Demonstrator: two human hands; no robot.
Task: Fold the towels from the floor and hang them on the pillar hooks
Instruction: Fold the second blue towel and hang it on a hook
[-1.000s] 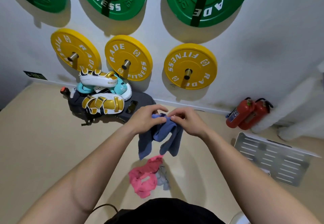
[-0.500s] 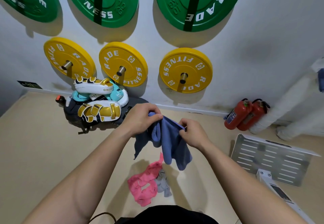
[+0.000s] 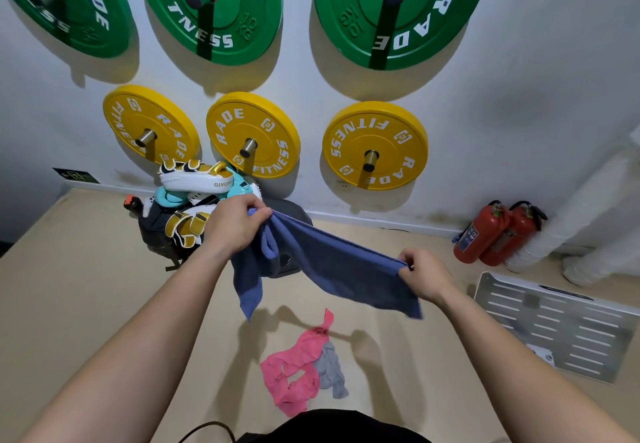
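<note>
We see the blue towel [image 3: 329,262] held in the air at the centre of the frame, its top edge stretched between both hands. The left hand [image 3: 232,224] pinches one end, fingers curled round bunched cloth, with a loose flap hanging below it. The right hand [image 3: 424,274], lower and to the right, grips the other end between thumb and fingers. The towel's lower edge hangs free, clear of the floor [image 3: 86,286].

Below it, in the lower middle of the frame, a pink towel [image 3: 294,370] lies crumpled on the floor, touching a grey towel [image 3: 330,370] on its right. Bare tan floor spreads out to the left.

On the white wall [image 3: 519,79] across the top of the frame hang green weight plates [image 3: 207,9] above yellow weight plates [image 3: 374,144]. Boxing pads [image 3: 194,179] sit piled on a dark bag [image 3: 152,231] against the wall; we cannot tell what the bag holds. At right, two red fire extinguishers [image 3: 495,234] lean beside white pipes [image 3: 588,217], and a slotted metal panel [image 3: 554,328] lies on the floor.
</note>
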